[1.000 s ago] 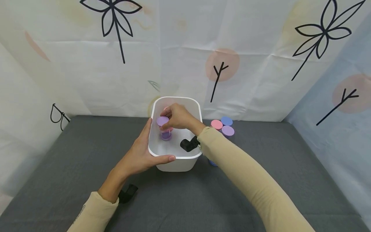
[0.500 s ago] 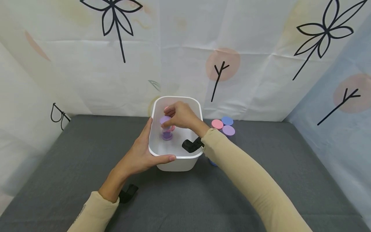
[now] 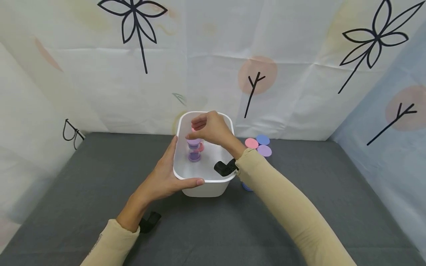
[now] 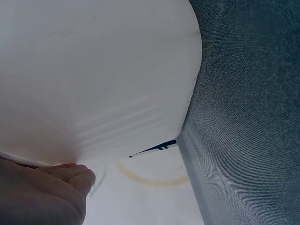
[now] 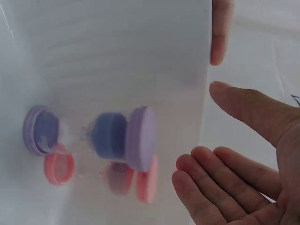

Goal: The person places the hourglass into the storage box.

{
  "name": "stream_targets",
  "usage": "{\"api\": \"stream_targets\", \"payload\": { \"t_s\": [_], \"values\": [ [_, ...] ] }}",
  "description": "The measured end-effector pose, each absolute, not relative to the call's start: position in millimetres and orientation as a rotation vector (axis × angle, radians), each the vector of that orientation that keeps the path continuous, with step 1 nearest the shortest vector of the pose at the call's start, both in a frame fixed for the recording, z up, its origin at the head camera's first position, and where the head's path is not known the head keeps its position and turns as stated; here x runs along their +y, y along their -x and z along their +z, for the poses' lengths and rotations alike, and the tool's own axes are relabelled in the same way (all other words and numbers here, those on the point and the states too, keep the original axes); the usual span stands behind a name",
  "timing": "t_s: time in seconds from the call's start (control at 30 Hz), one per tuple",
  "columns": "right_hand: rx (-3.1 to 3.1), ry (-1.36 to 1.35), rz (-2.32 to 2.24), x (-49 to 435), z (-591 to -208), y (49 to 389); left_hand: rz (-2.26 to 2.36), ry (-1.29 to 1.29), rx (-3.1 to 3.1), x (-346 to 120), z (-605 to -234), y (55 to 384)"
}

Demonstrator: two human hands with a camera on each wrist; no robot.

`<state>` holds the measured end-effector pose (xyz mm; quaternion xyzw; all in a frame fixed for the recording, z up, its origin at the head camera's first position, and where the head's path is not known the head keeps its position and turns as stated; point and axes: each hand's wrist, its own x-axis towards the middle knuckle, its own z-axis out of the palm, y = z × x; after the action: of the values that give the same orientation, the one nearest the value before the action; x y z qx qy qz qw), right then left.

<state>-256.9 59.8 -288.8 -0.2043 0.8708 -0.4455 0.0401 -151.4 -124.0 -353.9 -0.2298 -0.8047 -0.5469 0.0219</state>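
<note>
A white plastic bin stands on the grey cloth. My left hand rests against its near left corner, fingers straight along the left wall and thumb across the front rim. In the left wrist view its fingertips touch the bin's outer wall. Inside the bin, a purple hourglass stands upright beside a pink hourglass. My right hand hovers just above them, thumb and fingers apart, holding nothing. In the head view it partly hides the hourglasses.
Right of the bin stand a pink-capped, a blue-capped and a purple-capped piece. Another blue piece is mostly hidden by the right forearm. A patterned white cloth hangs behind the bin.
My right hand has let go of the purple hourglass and risen slightly up and to the right. The hourglass now stands in the bin. My left hand stays at the bin.
</note>
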Motion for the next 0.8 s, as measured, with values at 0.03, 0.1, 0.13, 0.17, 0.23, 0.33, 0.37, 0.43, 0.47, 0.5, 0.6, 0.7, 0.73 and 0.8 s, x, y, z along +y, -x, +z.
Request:
{"api": "stream_targets", "payload": {
  "t_s": [0.03,0.1,0.13,0.17,0.23,0.33,0.37,0.43,0.47,0.5,0.6,0.7,0.73,0.8],
  "values": [
    [2.674,0.630,-1.345,60,-285,255,-1.706,0.717,-2.489,-124,-354,151],
    [2.686,0.650,-1.314,63,-277,250,-1.734,0.733,-2.474,-123,-354,151],
    [2.686,0.663,-1.316,64,-273,247,-1.748,0.740,-2.465,-123,-354,152],
    [2.685,0.677,-1.324,65,-269,245,-1.756,0.744,-2.460,-123,-354,152],
    [2.664,0.707,-1.371,71,-262,240,-1.756,0.738,-2.461,-123,-354,152],
    [2.616,0.747,-1.464,79,-253,233,-1.735,0.727,-2.470,-123,-354,151],
    [2.597,0.754,-1.496,83,-251,230,-1.732,0.726,-2.470,-123,-354,151],
    [2.550,0.755,-1.567,90,-248,223,-1.741,0.728,-2.464,-124,-354,151],
    [2.528,0.750,-1.601,94,-247,220,-1.747,0.730,-2.460,-124,-354,151],
    [2.509,0.743,-1.629,98,-246,216,-1.752,0.735,-2.456,-124,-353,151],
    [2.474,0.722,-1.691,113,-246,205,-1.764,0.742,-2.444,-124,-353,151],
    [2.470,0.693,-1.707,130,-250,194,-1.769,0.756,-2.434,-123,-352,150],
    [2.468,0.680,-1.715,136,-253,190,-1.769,0.759,-2.432,-123,-351,150],
    [2.473,0.642,-1.719,149,-259,184,-1.765,0.767,-2.429,-123,-351,150]
  ]
}}
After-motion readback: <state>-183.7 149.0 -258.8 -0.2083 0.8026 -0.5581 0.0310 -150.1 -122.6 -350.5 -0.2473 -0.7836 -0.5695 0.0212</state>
